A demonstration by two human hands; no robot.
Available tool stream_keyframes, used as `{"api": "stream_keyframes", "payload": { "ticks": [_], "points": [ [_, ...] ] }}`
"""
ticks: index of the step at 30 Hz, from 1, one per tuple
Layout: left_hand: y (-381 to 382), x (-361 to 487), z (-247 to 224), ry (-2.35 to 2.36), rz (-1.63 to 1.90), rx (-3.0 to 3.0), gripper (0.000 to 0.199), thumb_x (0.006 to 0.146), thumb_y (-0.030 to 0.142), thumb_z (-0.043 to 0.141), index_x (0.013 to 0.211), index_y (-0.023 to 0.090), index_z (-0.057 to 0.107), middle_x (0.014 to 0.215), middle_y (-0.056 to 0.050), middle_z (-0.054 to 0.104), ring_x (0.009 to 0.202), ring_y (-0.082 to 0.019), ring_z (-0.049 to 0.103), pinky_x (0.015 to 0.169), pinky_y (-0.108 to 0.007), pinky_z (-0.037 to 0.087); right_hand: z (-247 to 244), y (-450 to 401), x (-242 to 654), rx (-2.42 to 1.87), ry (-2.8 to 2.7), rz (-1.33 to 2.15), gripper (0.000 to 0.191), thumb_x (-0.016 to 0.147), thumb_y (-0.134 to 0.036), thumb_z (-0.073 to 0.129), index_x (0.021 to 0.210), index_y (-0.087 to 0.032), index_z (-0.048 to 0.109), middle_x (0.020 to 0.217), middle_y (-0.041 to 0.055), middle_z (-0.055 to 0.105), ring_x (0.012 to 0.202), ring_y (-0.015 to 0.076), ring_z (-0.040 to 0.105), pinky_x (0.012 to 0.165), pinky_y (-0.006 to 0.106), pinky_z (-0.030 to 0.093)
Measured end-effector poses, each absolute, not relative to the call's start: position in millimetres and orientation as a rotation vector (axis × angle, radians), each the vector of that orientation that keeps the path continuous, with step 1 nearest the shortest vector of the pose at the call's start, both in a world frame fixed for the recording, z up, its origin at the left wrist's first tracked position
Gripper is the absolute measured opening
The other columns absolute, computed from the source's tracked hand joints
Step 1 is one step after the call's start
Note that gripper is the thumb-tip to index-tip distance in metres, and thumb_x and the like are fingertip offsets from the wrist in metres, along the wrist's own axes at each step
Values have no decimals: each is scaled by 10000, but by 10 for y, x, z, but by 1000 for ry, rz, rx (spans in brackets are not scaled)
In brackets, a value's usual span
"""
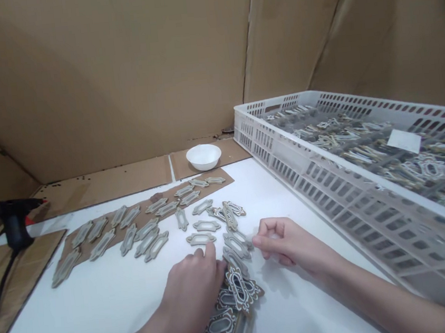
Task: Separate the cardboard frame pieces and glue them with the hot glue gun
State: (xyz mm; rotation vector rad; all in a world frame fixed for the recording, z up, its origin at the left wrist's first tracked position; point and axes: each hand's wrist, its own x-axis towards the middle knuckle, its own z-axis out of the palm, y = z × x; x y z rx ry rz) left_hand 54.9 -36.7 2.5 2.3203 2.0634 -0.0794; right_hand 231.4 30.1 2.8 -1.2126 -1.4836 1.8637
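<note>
Small ornate frames [243, 305] lie in an overlapping pile on a white table [265, 194]; lifting them singly would likely prevent sliding. The left hand [194, 278] curls at the pile's edge, its grip hidden. Opposite, the right hand [284, 242] has thumb and fingertips nearly meeting, any hold unclear

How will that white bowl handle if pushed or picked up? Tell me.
The white bowl looks thin-rimmed, so it is probably light and easily nudged. Its sides taper downward from a wide rim, so a high push might tip it. Its wall appears smooth, so it could slip slightly when gripped.
</note>
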Motion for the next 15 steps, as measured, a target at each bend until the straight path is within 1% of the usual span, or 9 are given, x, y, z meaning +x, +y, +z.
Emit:
{"api": "stream_keyframes", "payload": {
  "ticks": [3, 6, 9, 12, 14, 15],
  "points": [
    [-431, 581, -28, 1978, -90, 2373, 202, 788, 145, 349, 869, 166, 533, 751, -82, 607, 577, -199, 584, 430, -246, 320, 32, 291, 2320, -1213, -1495, 1874, 304, 655, -397, 629, 595, -170, 436, 472, -45, 510, 303, 2, 263, 322, 178, 130],
    [-496, 583, -61, 1905, -89, 2435, 284, 755, 79, 333, 932, 159, 541, 827, -95, 582, 573, -181, 567, 440, -245, 353, 38, 283, 2324, -1219, -1515, 1888, 313, 646, -407, 634, 589, -172, 435, 471, -44, 507, 308, 4, 259, 324, 179, 127],
    [-539, 583, 0, 1801, -135, 2468, 384, 682, 14, 352, 985, 150, 543, 882, -114, 578, 630, -191, 569, 471, -246, 396, 45, 273, 2327, -1237, -1525, 1900, 309, 647, -401, 633, 590, -173, 432, 470, -45, 503, 312, 7, 265, 324, 177, 135],
    [-563, 585, 98, 1755, -224, 2432, 559, 562, -33, 381, 1089, 107, 505, 889, -150, 588, 628, -212, 579, 466, -254, 411, 51, 263, 2328, -1240, -1530, 1907, 288, 646, -376, 635, 603, -172, 436, 471, -48, 501, 314, 8, 269, 325, 174, 143],
    [-577, 576, 127, 1768, -183, 2422, 640, 520, -32, 385, 1145, 83, 466, 860, -164, 598, 592, -208, 579, 444, -246, 402, 53, 257, 2328, -1232, -1534, 1915, 274, 645, -354, 638, 610, -170, 438, 474, -48, 500, 320, 8, 278, 328, 171, 146],
    [-584, 567, 126, 1777, -128, 2418, 649, 512, -23, 387, 1148, 80, 464, 843, -164, 602, 567, -199, 574, 429, -237, 392, 53, 255, 2327, -1232, -1534, 1920, 271, 647, -349, 638, 611, -170, 437, 476, -48, 499, 323, 8, 281, 331, 170, 148]
  ]
}}
